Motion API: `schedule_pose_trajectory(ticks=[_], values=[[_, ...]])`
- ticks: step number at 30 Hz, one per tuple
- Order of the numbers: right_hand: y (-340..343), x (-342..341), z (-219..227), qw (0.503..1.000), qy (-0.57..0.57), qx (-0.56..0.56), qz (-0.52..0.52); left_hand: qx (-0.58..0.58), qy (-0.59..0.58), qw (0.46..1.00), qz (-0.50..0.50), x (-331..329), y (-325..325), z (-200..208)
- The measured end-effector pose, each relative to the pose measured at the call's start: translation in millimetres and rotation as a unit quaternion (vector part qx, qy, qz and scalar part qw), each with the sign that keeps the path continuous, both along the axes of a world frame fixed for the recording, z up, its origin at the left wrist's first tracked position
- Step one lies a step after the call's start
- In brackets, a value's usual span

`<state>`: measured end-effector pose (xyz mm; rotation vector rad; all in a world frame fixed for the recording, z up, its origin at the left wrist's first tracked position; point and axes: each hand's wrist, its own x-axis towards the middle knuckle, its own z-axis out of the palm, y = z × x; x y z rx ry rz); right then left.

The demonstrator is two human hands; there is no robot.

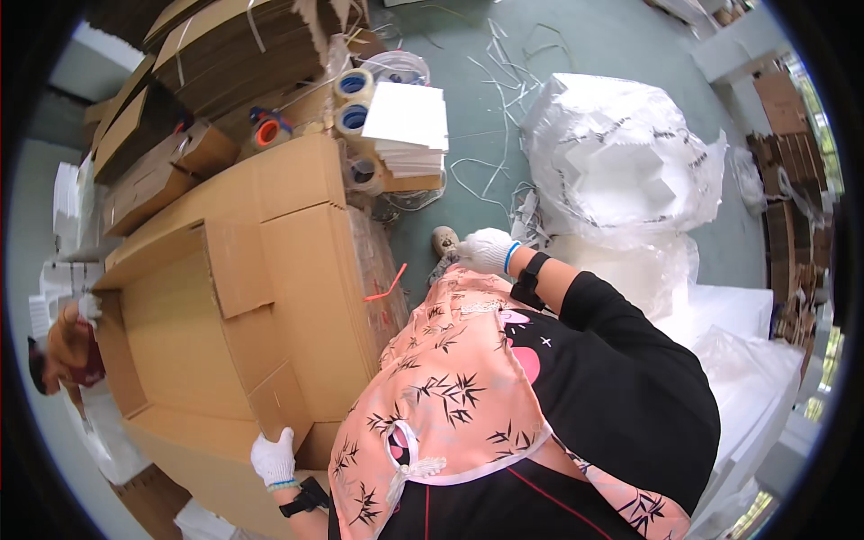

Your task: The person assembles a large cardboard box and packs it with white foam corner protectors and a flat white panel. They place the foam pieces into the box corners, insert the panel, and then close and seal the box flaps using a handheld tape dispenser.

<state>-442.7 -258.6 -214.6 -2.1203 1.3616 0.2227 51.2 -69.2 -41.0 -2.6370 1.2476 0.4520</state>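
A large open cardboard box (166, 337) lies in front of me on the left, its inside facing up and a cut flap (238, 270) folded over its right part. My left hand (274, 457), in a white knit glove, is closed on the near edge of this box, beside a small upright flap. My right hand (488, 250), also gloved, hangs above the floor at the right of the box, next to my pink apron (450, 360). Its fingers are curled, and whatever they may hold is hidden. An orange-red strip (389, 286) sticks out at the box's right side.
A co-worker (72, 346) stands beyond the box's left end, a gloved hand at its edge. Tape rolls (353, 117) and stacked white sheets (407, 121) lie behind the box. Wrapped white foam (621, 162) stands at right. Loose straps (495, 90) litter the floor.
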Motion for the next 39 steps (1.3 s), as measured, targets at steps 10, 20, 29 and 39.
schedule_pose_trajectory(ticks=[10, 20, 29, 39], values=[[120.6, -273.0, -78.1, 0.886, 0.114, 0.219, -0.393, 0.064, -0.071, 0.995, -0.010, -15.4, 12.2, 20.0], [-13.1, -416.1, -138.7, 0.763, 0.058, 0.112, -0.634, 0.057, -0.127, 0.982, -0.130, -216.2, -97.1, 58.5], [-119.6, -506.9, -180.2, 0.754, 0.142, 0.103, -0.633, 0.160, 0.179, 0.970, -0.037, -319.5, -172.2, 40.3], [-152.3, -515.4, -220.1, 0.805, 0.170, 0.069, -0.564, 0.197, 0.181, 0.963, -0.006, -381.7, -206.7, 31.4]])
